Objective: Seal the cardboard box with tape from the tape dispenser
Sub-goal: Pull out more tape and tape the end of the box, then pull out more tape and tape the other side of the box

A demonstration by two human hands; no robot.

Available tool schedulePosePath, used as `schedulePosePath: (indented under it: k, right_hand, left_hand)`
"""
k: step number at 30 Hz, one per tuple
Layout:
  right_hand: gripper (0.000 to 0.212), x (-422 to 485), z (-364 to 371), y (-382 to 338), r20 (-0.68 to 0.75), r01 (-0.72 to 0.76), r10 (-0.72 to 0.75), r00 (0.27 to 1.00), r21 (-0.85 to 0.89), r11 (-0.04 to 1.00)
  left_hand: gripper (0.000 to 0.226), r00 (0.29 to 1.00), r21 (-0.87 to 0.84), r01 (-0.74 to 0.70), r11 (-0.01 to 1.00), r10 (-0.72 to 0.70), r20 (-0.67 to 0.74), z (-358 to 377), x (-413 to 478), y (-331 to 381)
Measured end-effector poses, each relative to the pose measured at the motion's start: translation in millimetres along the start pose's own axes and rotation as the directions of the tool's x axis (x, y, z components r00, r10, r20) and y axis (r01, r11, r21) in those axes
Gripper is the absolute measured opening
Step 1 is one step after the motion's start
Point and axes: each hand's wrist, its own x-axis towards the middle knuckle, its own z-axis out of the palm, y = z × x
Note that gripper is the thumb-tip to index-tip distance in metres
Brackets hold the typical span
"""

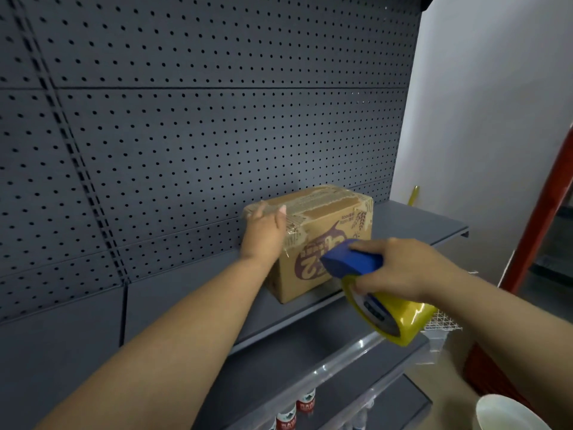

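A brown cardboard box (325, 218) with purple print stands on a grey shelf (192, 299), its top flaps closed and covered with worn tape. My left hand (263, 234) presses flat against the box's upper left corner. My right hand (403, 268) grips a blue tape dispenser (350, 262) carrying a yellow roll of tape (400, 318). The dispenser's blue head sits close in front of the box's printed front face; contact with the box cannot be made out.
A dark grey pegboard wall (186, 119) backs the shelf. A lower shelf holds bottles with red-and-white labels (305, 403). A red post (539, 218) rises at the right, and a white round container (508, 414) sits at the bottom right. A white wall (496, 88) is behind.
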Motion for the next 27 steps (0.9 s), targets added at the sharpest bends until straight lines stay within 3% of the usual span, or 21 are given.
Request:
schedulePosePath:
  k: [2, 4, 9, 11, 18, 24, 27]
  right_hand:
    - [0.072, -0.9, -5.9, 4.6, -0.063, -0.005, 0.008, 0.998, 0.04, 0.999]
    - [0.073, -1.2, -10.0, 9.7, -0.154, 0.002, 0.014, 0.988, 0.103, 0.995]
    - [0.072, -4.0, -18.1, 17.1, -0.343, 0.074, 0.022, 0.939, 0.265, 0.961]
    - [0.072, -6.7, -20.2, 15.7, -0.403, 0.111, 0.019, 0.915, 0.296, 0.949]
    - [0.075, 3.3, -28.9, 10.7, -0.511, 0.194, 0.02, 0.859, 0.363, 0.911]
    - [0.074, 27.1, -34.4, 8.4, -0.541, 0.234, 0.03, 0.84, 0.413, 0.88]
    - [0.075, 43.5, -36.2, 10.2, -0.559, 0.254, 0.039, 0.828, 0.437, 0.863]
  left_hand:
    - [0.051, 0.986, -0.101, -0.111, 0.989, 0.096, -0.139, 8.4, -14.7, -1.1]
    - [0.046, 0.98, -0.139, -0.149, 0.979, 0.128, -0.154, 12.8, -20.8, -5.0]
    - [0.091, 0.981, 0.069, -0.187, 0.98, 0.183, 0.057, 7.2, -14.5, -28.1]
    - [0.099, 0.98, 0.078, -0.185, 0.98, 0.179, 0.084, 6.5, -9.9, -32.6]
    - [0.088, 0.983, -0.045, -0.173, 0.984, 0.175, 0.06, 12.6, -6.7, -37.3]
    - [0.084, 0.96, -0.117, -0.187, 0.975, 0.206, 0.189, 6.9, 7.2, -50.4]
    - [0.085, 0.955, -0.161, -0.22, 0.962, 0.246, 0.166, 9.4, 9.7, -55.6]
